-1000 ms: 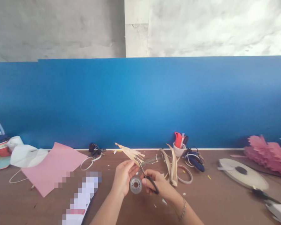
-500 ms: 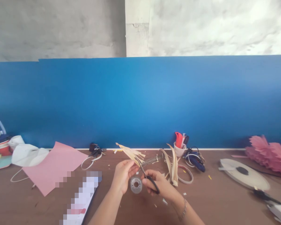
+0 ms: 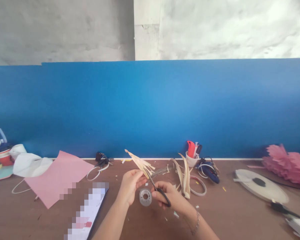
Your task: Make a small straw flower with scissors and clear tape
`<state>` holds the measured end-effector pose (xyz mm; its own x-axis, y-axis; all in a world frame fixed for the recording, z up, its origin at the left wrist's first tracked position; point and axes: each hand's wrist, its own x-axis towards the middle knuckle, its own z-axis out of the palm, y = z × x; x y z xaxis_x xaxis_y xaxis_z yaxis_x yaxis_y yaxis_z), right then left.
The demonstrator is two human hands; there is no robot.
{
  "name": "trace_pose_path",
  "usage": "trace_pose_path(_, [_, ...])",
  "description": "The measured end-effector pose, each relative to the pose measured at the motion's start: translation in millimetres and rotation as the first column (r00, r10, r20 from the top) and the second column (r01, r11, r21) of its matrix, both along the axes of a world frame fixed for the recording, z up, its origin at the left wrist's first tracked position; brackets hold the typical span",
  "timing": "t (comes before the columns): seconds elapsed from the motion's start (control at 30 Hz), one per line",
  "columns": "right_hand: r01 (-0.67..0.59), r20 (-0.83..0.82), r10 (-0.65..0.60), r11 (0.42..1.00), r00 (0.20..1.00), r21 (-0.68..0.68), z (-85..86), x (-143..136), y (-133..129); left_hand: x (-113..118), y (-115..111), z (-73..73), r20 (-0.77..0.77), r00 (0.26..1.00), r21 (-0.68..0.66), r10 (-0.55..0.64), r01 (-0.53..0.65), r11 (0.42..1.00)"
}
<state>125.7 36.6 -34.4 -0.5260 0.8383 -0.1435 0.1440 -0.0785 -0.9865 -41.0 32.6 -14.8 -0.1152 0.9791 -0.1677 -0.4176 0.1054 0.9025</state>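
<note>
My left hand pinches a pale, dry strip of husk whose far end points up and left and whose near side is split into thin tails. In my right hand is a pair of scissors with black handles, the fingers closed around them. The blades reach up and left to the husk by my left fingertips; whether they are closed on it I cannot tell. Below, between both hands, a clear tape roll lies on the table. More dry husk pieces lie just beyond my right hand.
A white cup of pens stands against the blue partition. Left are pink paper, a white mask, keys and a partly pixelated phone. Right are a pale oval disc and ruffled pink paper.
The husk strip's far tip has risen a little and its split tails have shifted slightly. Both hands and the scissors stay almost in place.
</note>
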Motion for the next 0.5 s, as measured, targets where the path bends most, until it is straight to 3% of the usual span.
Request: trace_pose_path(0.5, [-0.013, 0.039, 0.013, 1.0, 0.999, 0.015, 0.1, 2.4, 0.2, -7.4, 0.7, 3.6, -0.065, 0.996, -0.03, -0.057, 0.055, 0.998])
